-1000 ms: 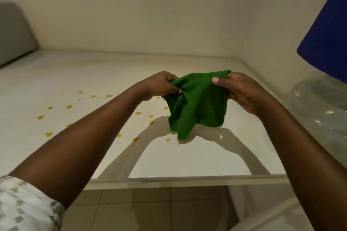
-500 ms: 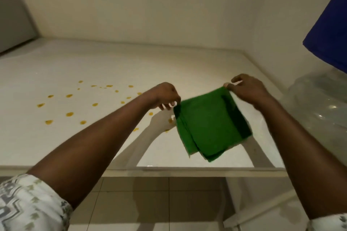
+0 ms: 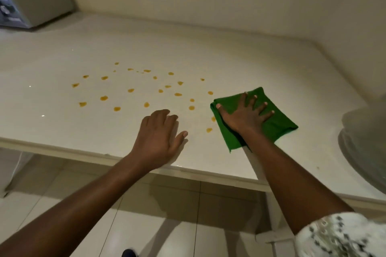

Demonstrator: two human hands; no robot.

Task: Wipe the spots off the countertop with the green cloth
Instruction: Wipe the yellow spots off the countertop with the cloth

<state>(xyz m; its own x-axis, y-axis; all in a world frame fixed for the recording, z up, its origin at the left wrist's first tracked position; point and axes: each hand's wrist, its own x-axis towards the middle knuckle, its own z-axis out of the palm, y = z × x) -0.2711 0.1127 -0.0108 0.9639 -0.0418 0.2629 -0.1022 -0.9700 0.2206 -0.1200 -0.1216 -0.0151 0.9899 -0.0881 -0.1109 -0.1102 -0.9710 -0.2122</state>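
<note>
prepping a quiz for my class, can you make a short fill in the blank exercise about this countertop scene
1. The right hand presses flat on a cloth whose colour is ____.
2. The orange spots lie to the ____ of the cloth.
3. The left hand rests on the countertop holding ____.
4. The fingers of the right hand are ____ apart.

Missing words: green; left; nothing; spread
</note>
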